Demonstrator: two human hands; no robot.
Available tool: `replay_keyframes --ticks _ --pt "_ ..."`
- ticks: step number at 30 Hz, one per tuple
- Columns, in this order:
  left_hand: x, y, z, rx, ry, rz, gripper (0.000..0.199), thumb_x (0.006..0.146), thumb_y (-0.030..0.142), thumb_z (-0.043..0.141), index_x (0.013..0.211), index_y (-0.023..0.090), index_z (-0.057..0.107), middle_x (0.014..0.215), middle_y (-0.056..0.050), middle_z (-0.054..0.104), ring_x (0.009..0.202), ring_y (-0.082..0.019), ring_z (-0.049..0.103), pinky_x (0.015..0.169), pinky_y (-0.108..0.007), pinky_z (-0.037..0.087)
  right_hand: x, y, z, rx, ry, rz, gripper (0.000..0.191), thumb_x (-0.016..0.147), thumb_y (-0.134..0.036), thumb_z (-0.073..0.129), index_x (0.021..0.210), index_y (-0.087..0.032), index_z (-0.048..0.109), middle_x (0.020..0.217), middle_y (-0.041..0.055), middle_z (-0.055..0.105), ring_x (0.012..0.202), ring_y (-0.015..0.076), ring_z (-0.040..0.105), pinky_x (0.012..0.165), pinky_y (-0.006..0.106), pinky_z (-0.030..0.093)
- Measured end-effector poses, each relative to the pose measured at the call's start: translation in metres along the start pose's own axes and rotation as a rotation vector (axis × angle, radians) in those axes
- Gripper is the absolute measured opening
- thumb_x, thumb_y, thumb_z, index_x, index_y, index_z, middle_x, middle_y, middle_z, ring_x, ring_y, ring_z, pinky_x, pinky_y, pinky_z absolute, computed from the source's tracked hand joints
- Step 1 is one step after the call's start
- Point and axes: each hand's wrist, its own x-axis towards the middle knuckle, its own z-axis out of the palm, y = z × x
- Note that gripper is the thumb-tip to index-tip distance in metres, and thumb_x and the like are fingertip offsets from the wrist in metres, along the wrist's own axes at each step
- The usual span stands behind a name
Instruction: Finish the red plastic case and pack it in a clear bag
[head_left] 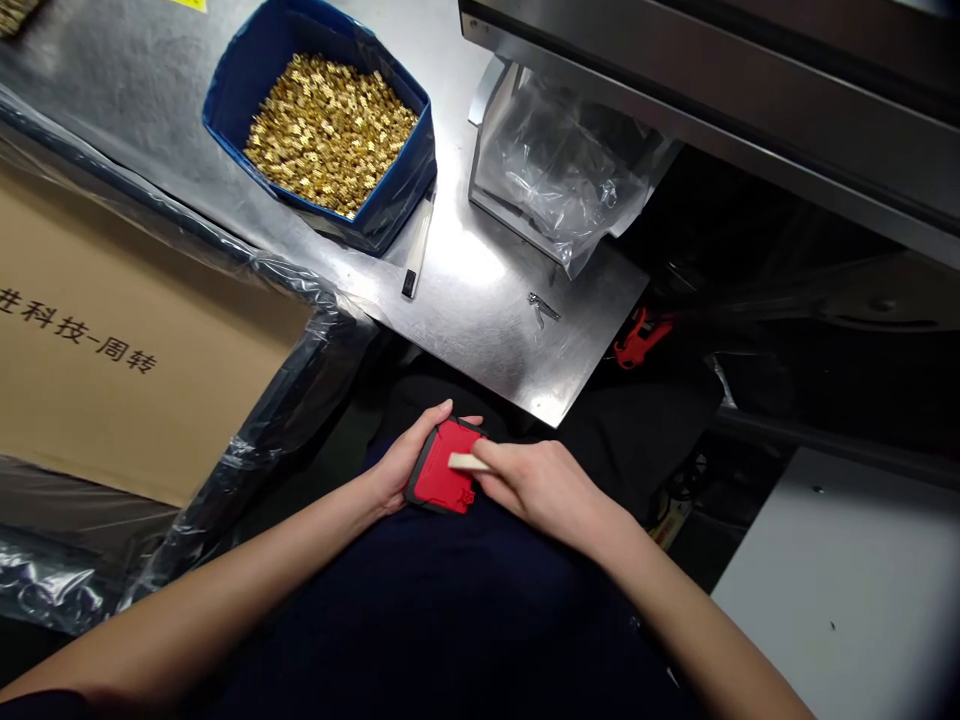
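Observation:
My left hand (407,458) is closed round the edge of a flat red plate with a black rim (442,470), held over my lap. Between the thumb and fingers of my right hand (536,490) is a pale, flat-ended stick (466,462). Its end lies over the red face; whether it touches the surface I cannot tell. Small raised shapes show at the plate's lower right corner. On the metal table ahead are a brush (418,245) with a pale handle and black end, and a small nail clipper (543,308).
A blue bin (433,150) full of small brass parts stands on the metal table (517,370). Beside it, a plastic bag (562,170) sits in a metal tray. A cardboard box (150,400) wrapped in film is at left, a red tool (641,338) at right, below a machine edge (675,110).

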Motion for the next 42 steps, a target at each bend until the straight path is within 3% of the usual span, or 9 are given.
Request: replay_keyframes --ticks 6,10,15,18,23,27,30,39,42 --pt "0.001 0.002 -0.003 -0.038 -0.086 -0.038 0.065 0.096 0.062 0.055 0.136 0.012 0.064 0.102 -0.017 0.08 0.083 -0.027 0.076 0.072 -0.034 0.062 0.002 -0.004 0.002 -0.071 -0.034 -0.027 0.018 0.109 -0.038 0.043 0.103 -0.027 0.056 0.093 -0.0026 0.075 0.074 0.0149 0.067 0.058 0.03 0.025" --pt "0.004 0.002 -0.004 0.001 -0.024 -0.046 0.062 0.097 0.061 0.055 0.131 0.012 0.069 0.096 -0.014 0.08 0.069 -0.021 0.072 0.062 -0.028 0.059 0.0 -0.003 -0.002 -0.079 -0.005 0.066 0.017 0.109 -0.037 0.042 0.109 -0.027 0.056 0.094 -0.0029 0.076 0.074 0.0149 0.068 0.058 0.03 0.025" --pt "0.004 0.004 0.0 0.004 -0.011 -0.041 0.063 0.097 0.062 0.053 0.132 0.012 0.068 0.102 -0.017 0.08 0.081 -0.025 0.075 0.068 -0.031 0.062 0.003 -0.001 0.001 -0.106 -0.003 0.031 0.019 0.109 -0.038 0.042 0.107 -0.028 0.058 0.096 -0.0033 0.077 0.077 0.0149 0.07 0.057 0.031 0.023" --pt "0.003 0.005 0.004 0.008 0.042 -0.031 0.061 0.096 0.062 0.055 0.128 0.011 0.071 0.088 -0.013 0.08 0.065 -0.02 0.071 0.057 -0.027 0.058 0.007 -0.002 0.001 -0.105 0.048 0.066 0.023 0.11 -0.042 0.039 0.116 -0.03 0.057 0.098 -0.0034 0.078 0.077 0.0153 0.071 0.057 0.031 0.024" --pt "0.002 0.004 0.007 -0.009 0.027 -0.021 0.064 0.095 0.063 0.057 0.129 0.011 0.069 0.1 -0.018 0.08 0.081 -0.026 0.076 0.071 -0.031 0.063 0.014 -0.006 0.001 -0.134 -0.007 0.007 0.015 0.108 -0.035 0.045 0.108 -0.028 0.058 0.095 -0.0027 0.078 0.076 0.0161 0.072 0.057 0.031 0.024" --pt "0.004 0.003 0.004 0.026 0.044 -0.019 0.063 0.092 0.064 0.061 0.127 0.012 0.071 0.089 -0.014 0.08 0.066 -0.022 0.072 0.059 -0.029 0.06 0.015 0.0 0.002 -0.113 0.064 0.046 0.024 0.11 -0.042 0.039 0.115 -0.028 0.058 0.097 -0.0016 0.078 0.076 0.0164 0.072 0.058 0.03 0.027" --pt "0.004 0.002 0.003 0.023 0.028 -0.016 0.063 0.092 0.065 0.061 0.126 0.013 0.072 0.095 -0.015 0.08 0.073 -0.023 0.074 0.064 -0.03 0.061 0.011 0.003 0.004 -0.063 0.026 0.019 0.024 0.11 -0.041 0.038 0.11 -0.028 0.058 0.093 -0.0021 0.077 0.074 0.0158 0.071 0.059 0.028 0.029" --pt "0.002 0.003 0.007 0.049 0.081 -0.015 0.053 0.092 0.063 0.063 0.11 0.015 0.076 0.089 -0.012 0.079 0.066 -0.022 0.072 0.057 -0.03 0.06 0.008 0.013 0.001 0.01 -0.006 0.025 0.022 0.109 -0.038 0.043 0.116 -0.028 0.06 0.091 -0.001 0.076 0.073 0.017 0.07 0.061 0.027 0.031" --pt "0.001 0.003 0.011 0.06 0.106 -0.022 0.052 0.09 0.064 0.065 0.087 0.014 0.075 0.075 -0.009 0.076 0.059 -0.019 0.068 0.054 -0.027 0.058 0.009 0.021 -0.002 0.036 0.017 -0.013 0.024 0.109 -0.039 0.043 0.124 -0.031 0.06 0.097 -0.0007 0.075 0.076 0.0159 0.069 0.064 0.026 0.032"
